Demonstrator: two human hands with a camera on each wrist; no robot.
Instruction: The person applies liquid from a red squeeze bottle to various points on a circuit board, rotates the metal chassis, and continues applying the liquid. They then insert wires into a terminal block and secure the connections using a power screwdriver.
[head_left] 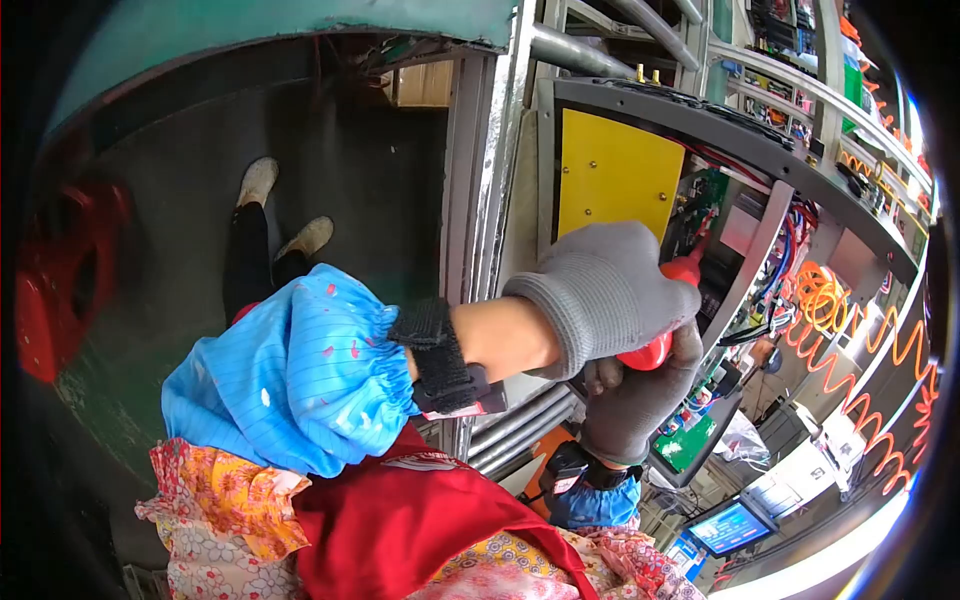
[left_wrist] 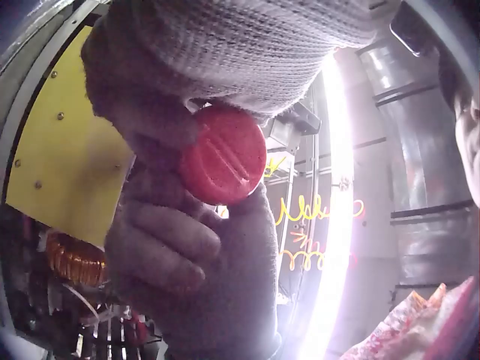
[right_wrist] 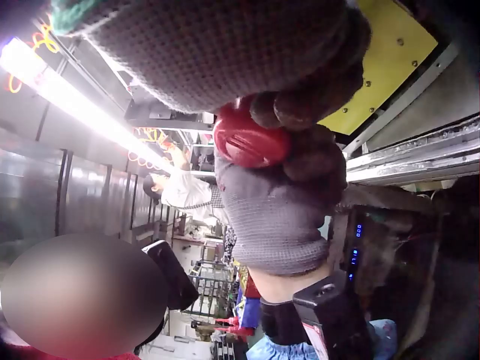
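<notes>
Red handle: a red, smooth, round-ended tool handle (head_left: 649, 352) is held between two gloved hands, at the open side of a dark metal cabinet (head_left: 738, 114); a raised ridge is seen across its round end in the left wrist view; its far end is pointed toward the wiring inside, but what is touched there cannot be made out
Left hand: the grey knit-gloved left hand (head_left: 612, 290) is curled round the middle of the handle, red being shown on either side of the glove
Right hand: the grey-gloved right hand (head_left: 640, 405) is closed on the round end, which is pinched by its fingers; the two gloves are pressed close together
Yellow panel: a flat yellow sheet (head_left: 615, 175) dotted with small screws is framed by the cabinet, just beside the left hand
Coil: a copper-coloured wound coil (left_wrist: 76, 259) is seen below the yellow panel in the left wrist view
Wiring: red and blue wires (head_left: 790, 240) are bunched within the frame, to the right of the hands in the head view
Hoses: coiled orange hoses (head_left: 825, 300) are hung beyond the cabinet
Monitor: a flat monitor with a lit blue screen (head_left: 733, 527) is placed well apart from the hands
Stool: a red plastic stool (head_left: 60, 290) is stood on the dark floor (head_left: 170, 230)
</notes>
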